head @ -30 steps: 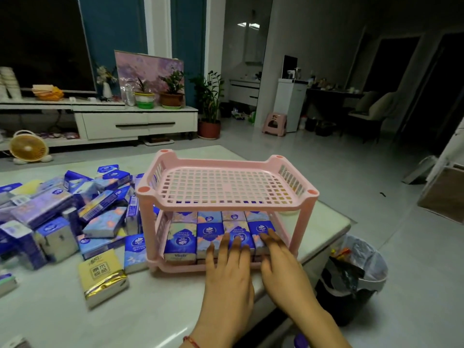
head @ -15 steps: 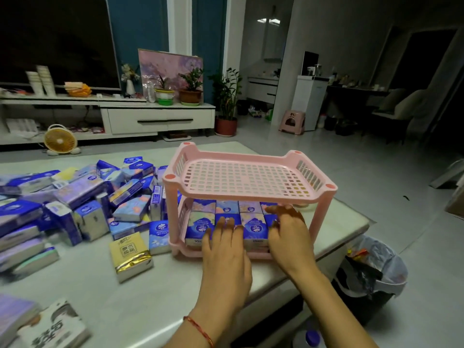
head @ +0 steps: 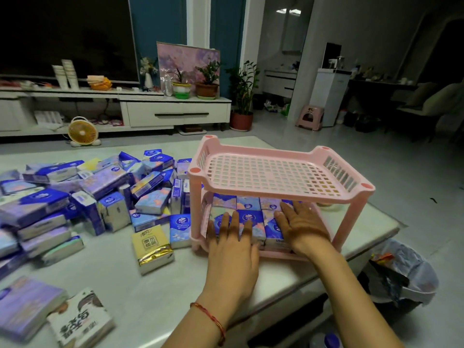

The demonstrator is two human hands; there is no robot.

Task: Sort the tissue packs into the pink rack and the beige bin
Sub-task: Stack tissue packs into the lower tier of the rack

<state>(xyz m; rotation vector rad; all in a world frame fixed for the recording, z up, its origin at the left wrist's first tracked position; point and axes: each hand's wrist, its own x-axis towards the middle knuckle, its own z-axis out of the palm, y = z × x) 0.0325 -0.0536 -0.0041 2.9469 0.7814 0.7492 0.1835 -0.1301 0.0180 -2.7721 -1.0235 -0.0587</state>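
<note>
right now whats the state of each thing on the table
pink rack, upright, packs on lower tier only
racked packs, standing in rows
left hand, flat, fingers straight, pressing the packs
right hand, flat, pressing the packs
loose packs, heaped left of the rack
yellow pack, lying flat, untouched

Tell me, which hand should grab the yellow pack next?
Left, probably. The left hand rests nearer the yellow pack, which lies left of the pink rack; the right hand would have to cross over.
</note>
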